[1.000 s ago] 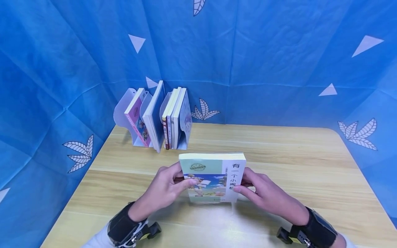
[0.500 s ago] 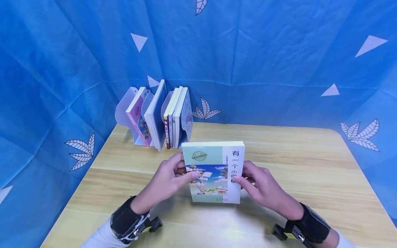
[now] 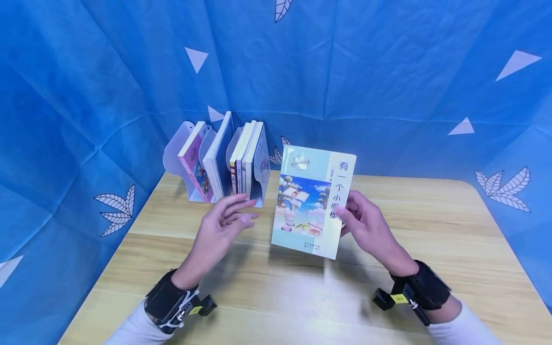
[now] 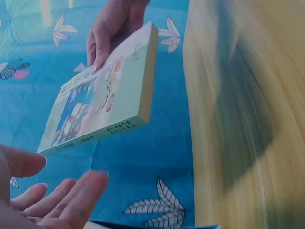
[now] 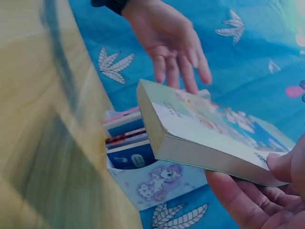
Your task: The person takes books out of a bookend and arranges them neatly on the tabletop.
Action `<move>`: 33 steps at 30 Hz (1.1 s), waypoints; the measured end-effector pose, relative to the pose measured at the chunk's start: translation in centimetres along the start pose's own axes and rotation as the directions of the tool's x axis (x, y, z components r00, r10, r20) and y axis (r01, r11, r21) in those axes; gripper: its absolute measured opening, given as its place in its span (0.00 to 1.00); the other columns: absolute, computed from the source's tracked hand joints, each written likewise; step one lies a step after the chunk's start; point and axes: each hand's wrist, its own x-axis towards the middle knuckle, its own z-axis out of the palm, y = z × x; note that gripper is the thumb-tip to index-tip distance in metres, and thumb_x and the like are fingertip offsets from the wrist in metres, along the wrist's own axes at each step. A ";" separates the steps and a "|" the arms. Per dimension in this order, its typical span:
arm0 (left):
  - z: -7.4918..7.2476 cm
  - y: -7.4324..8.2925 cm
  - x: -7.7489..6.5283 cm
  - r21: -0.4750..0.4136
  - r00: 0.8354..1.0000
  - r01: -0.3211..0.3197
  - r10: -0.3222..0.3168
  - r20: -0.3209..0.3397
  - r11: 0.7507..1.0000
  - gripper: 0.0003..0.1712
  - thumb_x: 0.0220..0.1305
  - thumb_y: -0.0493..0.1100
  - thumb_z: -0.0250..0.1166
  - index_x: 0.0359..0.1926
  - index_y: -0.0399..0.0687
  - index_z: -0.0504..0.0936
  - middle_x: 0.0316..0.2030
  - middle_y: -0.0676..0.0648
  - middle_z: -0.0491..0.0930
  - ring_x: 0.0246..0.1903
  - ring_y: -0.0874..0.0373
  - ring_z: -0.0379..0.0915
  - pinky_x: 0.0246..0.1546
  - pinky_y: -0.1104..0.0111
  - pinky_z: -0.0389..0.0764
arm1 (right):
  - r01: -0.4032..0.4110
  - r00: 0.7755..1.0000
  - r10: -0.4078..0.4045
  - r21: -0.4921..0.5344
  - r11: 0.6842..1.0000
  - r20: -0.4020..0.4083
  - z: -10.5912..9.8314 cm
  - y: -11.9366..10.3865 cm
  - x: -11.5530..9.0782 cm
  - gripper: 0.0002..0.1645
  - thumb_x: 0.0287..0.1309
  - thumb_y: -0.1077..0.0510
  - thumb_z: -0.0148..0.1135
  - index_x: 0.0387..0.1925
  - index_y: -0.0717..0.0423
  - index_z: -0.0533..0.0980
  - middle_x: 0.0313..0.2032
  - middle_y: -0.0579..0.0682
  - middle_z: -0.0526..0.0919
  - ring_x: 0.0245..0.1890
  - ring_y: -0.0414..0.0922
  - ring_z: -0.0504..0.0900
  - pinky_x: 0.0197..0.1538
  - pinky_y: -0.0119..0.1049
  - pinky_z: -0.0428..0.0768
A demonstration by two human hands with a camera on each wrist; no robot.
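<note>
A paperback book [image 3: 306, 201] with a pale green and white cover and a blue picture is held up above the table, its front cover showing in the head view. My right hand [image 3: 366, 223] grips its right edge, thumb on the cover and fingers behind. To the left of the book, my left hand [image 3: 222, 230] is apart from it, fingers loosely bent and holding nothing. In the left wrist view the left fingers [image 4: 71, 200] lie below the book [image 4: 100, 95]. Beyond the left hand stands a book rack [image 3: 262, 167] with several upright books [image 3: 246, 158].
The wooden table [image 3: 409, 230] runs back to a blue curtain [image 3: 388, 72] with leaf and triangle prints. In the right wrist view, the rack's end panel [image 5: 162, 181] bears a cartoon pony. A pink book [image 3: 196, 167] leans in the leftmost compartment.
Both hands held the book low over the table. The left hand has let go and moved left, toward the rack, while the right hand has raised the book and tilted it.
</note>
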 end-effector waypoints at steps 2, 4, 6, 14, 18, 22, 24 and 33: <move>-0.4 -0.3 0.0 0.036 0.999 0.006 -0.005 -0.036 0.999 0.26 0.75 0.36 0.62 0.71 0.40 0.70 0.65 0.40 0.80 0.57 0.57 0.85 0.56 0.73 0.86 | -0.020 1.000 0.020 -0.009 1.000 -0.003 -0.2 0.1 0.7 0.25 0.77 0.63 0.54 0.70 0.65 0.67 0.46 0.69 0.87 0.32 0.44 0.90 0.32 0.46 0.91; -0.9 -0.6 0.0 0.066 0.998 0.002 0.003 -0.068 0.998 0.26 0.74 0.37 0.62 0.70 0.42 0.71 0.65 0.42 0.80 0.61 0.52 0.82 0.60 0.76 0.83 | -0.044 0.999 0.044 -0.010 0.999 -0.004 -0.3 0.3 1.4 0.25 0.77 0.62 0.54 0.71 0.64 0.67 0.46 0.68 0.87 0.32 0.46 0.90 0.32 0.46 0.91; -1.3 -0.9 -0.1 0.104 0.995 -0.016 0.026 -0.097 0.994 0.26 0.74 0.37 0.62 0.71 0.44 0.71 0.66 0.43 0.79 0.64 0.48 0.79 0.62 0.77 0.81 | -0.068 0.998 0.068 -0.007 0.998 -0.007 -0.5 0.5 2.0 0.26 0.78 0.61 0.53 0.72 0.62 0.67 0.46 0.67 0.87 0.32 0.47 0.90 0.33 0.47 0.91; -2.7 -2.0 -0.2 0.281 0.973 -0.088 0.142 -0.179 0.956 0.27 0.73 0.33 0.63 0.71 0.44 0.71 0.69 0.43 0.76 0.68 0.50 0.74 0.68 0.71 0.78 | -0.166 0.986 0.167 0.028 0.986 -0.026 -0.7 1.6 4.3 0.25 0.78 0.56 0.53 0.71 0.57 0.71 0.47 0.64 0.88 0.33 0.49 0.90 0.33 0.50 0.91; -3.4 -2.4 -0.2 0.320 0.970 -0.061 0.132 -0.206 0.946 0.28 0.73 0.34 0.62 0.71 0.43 0.70 0.70 0.43 0.75 0.69 0.49 0.74 0.68 0.72 0.77 | -0.193 0.980 0.194 0.046 0.980 -0.031 -0.6 2.4 5.5 0.24 0.78 0.55 0.54 0.69 0.58 0.73 0.47 0.64 0.88 0.32 0.49 0.89 0.33 0.48 0.91; -4.0 -2.7 -0.2 0.366 0.967 -0.036 0.125 -0.221 0.930 0.27 0.74 0.36 0.62 0.72 0.43 0.70 0.70 0.41 0.74 0.69 0.46 0.73 0.69 0.69 0.77 | -0.238 0.970 0.240 0.062 0.969 -0.026 -0.5 3.2 6.6 0.23 0.78 0.55 0.54 0.68 0.59 0.74 0.49 0.65 0.88 0.31 0.48 0.89 0.33 0.43 0.91; -4.4 -2.8 -0.3 0.383 0.965 -0.030 0.126 -0.228 0.923 0.28 0.74 0.36 0.62 0.72 0.43 0.70 0.70 0.40 0.74 0.69 0.45 0.73 0.69 0.65 0.77 | -0.269 0.962 0.271 0.071 0.960 -0.022 -0.3 3.5 7.1 0.24 0.78 0.55 0.55 0.68 0.60 0.74 0.49 0.66 0.88 0.30 0.47 0.89 0.33 0.40 0.90; -6.2 -3.1 -0.3 0.424 0.959 0.030 0.093 -0.268 0.905 0.30 0.76 0.39 0.61 0.75 0.43 0.66 0.72 0.40 0.71 0.71 0.44 0.70 0.71 0.64 0.75 | -0.381 0.924 0.383 0.087 0.921 -0.008 0.7 4.8 9.0 0.23 0.78 0.55 0.54 0.67 0.61 0.75 0.50 0.65 0.87 0.31 0.47 0.88 0.35 0.39 0.91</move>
